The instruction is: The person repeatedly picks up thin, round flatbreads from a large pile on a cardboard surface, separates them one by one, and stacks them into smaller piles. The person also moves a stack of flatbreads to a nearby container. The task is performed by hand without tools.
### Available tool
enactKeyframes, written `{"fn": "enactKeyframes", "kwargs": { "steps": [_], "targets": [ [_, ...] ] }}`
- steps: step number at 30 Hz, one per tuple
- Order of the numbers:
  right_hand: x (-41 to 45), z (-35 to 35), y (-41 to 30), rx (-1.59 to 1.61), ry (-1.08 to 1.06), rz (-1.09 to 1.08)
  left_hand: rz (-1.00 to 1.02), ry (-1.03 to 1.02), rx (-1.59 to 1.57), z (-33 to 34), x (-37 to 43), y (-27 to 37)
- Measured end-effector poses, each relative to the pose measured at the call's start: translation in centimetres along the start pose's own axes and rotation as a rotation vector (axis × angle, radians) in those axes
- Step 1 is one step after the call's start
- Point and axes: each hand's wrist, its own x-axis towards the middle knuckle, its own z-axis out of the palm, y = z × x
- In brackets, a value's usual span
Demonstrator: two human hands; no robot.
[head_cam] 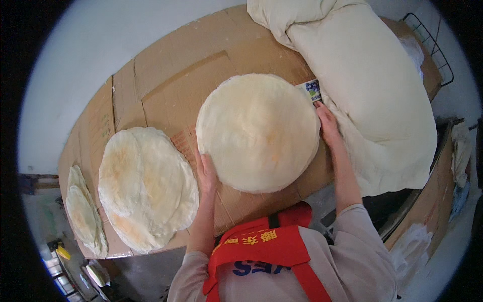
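A neat stack of thin round flatbreads (256, 132) lies before me, pale with a few toasted spots on top. My left hand (206, 171) presses on its left edge, and my right hand (327, 122) grips the opposite side; some fingers are hidden at the rims. To the left is a looser pile of overlapping flatbreads (147, 185), browned in patches. Farther left, a smaller pile of flatbreads (85, 215) sits near the edge. Flattened cardboard (185, 90) covers the surface under the breads.
A big cream cloth bundle (377, 102) fills the right side, close to my right forearm. A printed packet or sheet with a fruit picture (312, 90) pokes out between stack and cloth. A black wire rack (430, 45) is at the far right. Plastic bags (411, 245) hang lower right.
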Motion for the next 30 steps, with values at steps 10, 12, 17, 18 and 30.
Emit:
{"fn": "enactKeyframes", "kwargs": {
  "steps": [10,12,17,18,30],
  "targets": [
    [1.3,1.2,-0.5,-0.122,-0.092,-0.069,-0.259,0.069,-0.324,1.8,1.2,3.2],
    [1.4,2.0,-0.6,-0.419,-0.093,-0.058,-0.256,-0.021,-0.16,1.7,1.7,1.4],
    [7.1,1.9,-1.1,-0.349,-0.145,-0.199,-0.131,0.053,-0.048,0.8,0.2,0.3],
    [9.2,2.5,-2.0,-0.27,-0.182,-0.189,-0.1,0.091,-0.041,0.6,-0.6,0.4],
    [15.7,10.1,-7.3,-0.244,-0.79,0.13,-0.292,0.239,-0.162,2.7,-1.3,1.5]
  ]
}}
